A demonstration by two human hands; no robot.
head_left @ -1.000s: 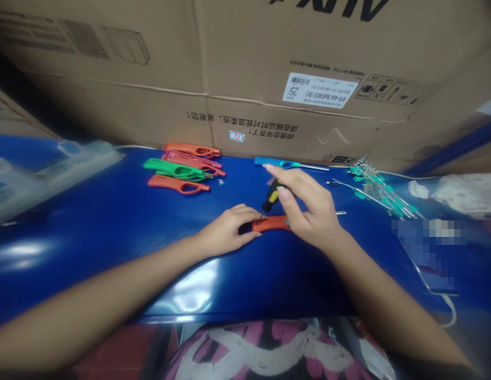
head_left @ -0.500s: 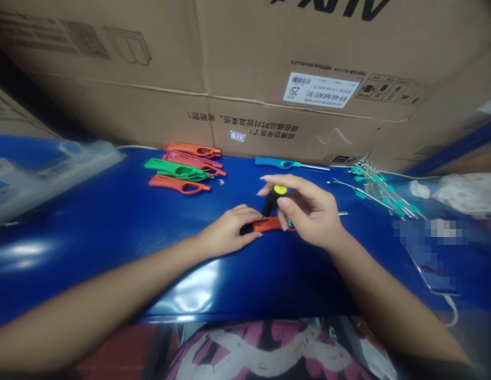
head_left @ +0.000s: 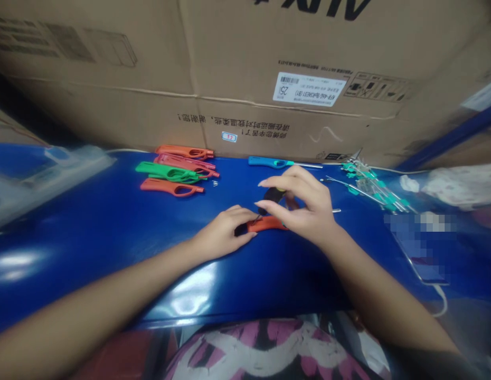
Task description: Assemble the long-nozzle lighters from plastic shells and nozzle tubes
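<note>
My left hand (head_left: 225, 230) is closed on the butt end of an orange long-nosed lighter (head_left: 265, 224) that lies flat on the blue table. In my right hand (head_left: 311, 208) is a stubby screwdriver (head_left: 271, 195) with a black and yellow handle, pinched between thumb and fingers. Its thin shaft slants down to the lighter beside my left fingertips; the exact contact point is hard to see. The lighter's trigger end is covered by my right hand, and a metal tip (head_left: 336, 210) shows beyond it.
Orange, pink and green lighter bodies (head_left: 170, 171) lie at the back left, with tiny screws (head_left: 215, 183) nearby. A blue lighter (head_left: 265, 161) rests before the cardboard box (head_left: 237, 47). Metal rods with green parts (head_left: 368, 184) and a cabled phone (head_left: 417, 256) are at right, a clear plastic container (head_left: 43, 182) at left.
My right hand has turned around the screwdriver handle, and its yellow top is now mostly hidden by my fingers. My left hand stays on the lighter. The whole view has shifted slightly.
</note>
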